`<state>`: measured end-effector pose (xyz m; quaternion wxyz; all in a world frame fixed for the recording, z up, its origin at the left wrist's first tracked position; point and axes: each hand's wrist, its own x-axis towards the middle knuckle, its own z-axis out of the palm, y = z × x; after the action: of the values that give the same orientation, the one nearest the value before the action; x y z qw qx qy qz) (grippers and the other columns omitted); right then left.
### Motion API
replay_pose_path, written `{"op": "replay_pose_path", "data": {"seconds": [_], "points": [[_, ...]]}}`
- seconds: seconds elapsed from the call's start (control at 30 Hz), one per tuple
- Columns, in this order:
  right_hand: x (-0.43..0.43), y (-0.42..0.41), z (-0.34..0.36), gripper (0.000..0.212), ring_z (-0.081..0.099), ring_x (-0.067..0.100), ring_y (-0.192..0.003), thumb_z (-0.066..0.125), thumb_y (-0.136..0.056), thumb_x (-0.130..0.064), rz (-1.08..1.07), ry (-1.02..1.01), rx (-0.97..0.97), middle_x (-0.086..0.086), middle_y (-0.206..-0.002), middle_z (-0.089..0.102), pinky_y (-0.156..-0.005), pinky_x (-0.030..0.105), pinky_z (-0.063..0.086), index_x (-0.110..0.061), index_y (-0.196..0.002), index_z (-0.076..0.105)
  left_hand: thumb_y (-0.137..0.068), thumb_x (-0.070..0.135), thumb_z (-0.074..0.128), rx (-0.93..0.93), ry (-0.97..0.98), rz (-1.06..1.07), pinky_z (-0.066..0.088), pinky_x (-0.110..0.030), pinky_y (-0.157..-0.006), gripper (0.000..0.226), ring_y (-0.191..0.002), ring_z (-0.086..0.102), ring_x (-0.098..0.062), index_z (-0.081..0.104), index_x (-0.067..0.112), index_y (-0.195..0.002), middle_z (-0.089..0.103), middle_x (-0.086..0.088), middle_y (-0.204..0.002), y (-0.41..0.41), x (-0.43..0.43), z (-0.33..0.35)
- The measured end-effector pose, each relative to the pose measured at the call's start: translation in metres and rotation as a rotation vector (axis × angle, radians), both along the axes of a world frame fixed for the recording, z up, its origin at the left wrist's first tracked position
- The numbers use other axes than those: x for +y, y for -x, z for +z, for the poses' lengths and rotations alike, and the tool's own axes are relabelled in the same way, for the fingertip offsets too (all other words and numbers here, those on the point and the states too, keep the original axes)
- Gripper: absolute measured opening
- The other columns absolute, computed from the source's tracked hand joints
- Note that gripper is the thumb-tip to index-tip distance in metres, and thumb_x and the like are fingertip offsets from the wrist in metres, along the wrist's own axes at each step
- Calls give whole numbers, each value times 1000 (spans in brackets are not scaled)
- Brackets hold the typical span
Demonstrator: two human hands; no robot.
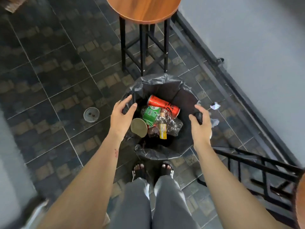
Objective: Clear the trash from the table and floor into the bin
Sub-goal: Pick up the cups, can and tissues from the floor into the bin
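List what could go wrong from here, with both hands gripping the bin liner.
1. Two crumpled scraps lie on the floor right of the bin; closing the liner now would probably leave them behind.
2. The left hand and right hand pinch only thin liner edges, which might tear or slip.
3. The red can and clear plastic sit loosely on top and could spill if the bin tips.

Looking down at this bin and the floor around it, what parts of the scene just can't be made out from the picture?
- Head view: the bin's bottom is dark, buried under the red can and wrappers.
- The white scraps by the wall are too small to identify.
- The round tabletop is cut off by the top edge.
- The left hand and right hand cover parts of the black liner.
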<state>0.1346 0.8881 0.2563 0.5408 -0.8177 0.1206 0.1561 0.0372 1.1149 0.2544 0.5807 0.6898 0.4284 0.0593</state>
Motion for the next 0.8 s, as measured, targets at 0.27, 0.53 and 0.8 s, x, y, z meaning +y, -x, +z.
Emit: {"op": "replay_pose_path", "data": {"seconds": [0.27,0.53,0.8], "points": [[36,-16,-179,38,43,1,-127,60,-93,-18,147,-33,30,-20,-137,51,-106,23,30,-41,-123,58,-88,42,68,55,-19,173,35,-37,-114,36,-132,46,-13,63,45,-124,52,2,-139,12,22,-177],[102,-50,-313,39,44,-5,-118,61,-92,-18,325,-66,-58,-22,-131,54,-95,12,29,-36,-126,57,-87,45,69,13,-23,338,42,-25,-105,38,-110,55,2,65,40,-124,58,13,-127,5,65,-309],[178,-64,-385,39,51,7,-123,61,-90,-20,404,-129,-124,-16,-131,57,-107,32,40,-43,-121,56,-87,45,68,-31,-181,385,42,-29,-107,44,-119,55,-5,62,36,-129,60,10,-128,4,133,-375]]}}
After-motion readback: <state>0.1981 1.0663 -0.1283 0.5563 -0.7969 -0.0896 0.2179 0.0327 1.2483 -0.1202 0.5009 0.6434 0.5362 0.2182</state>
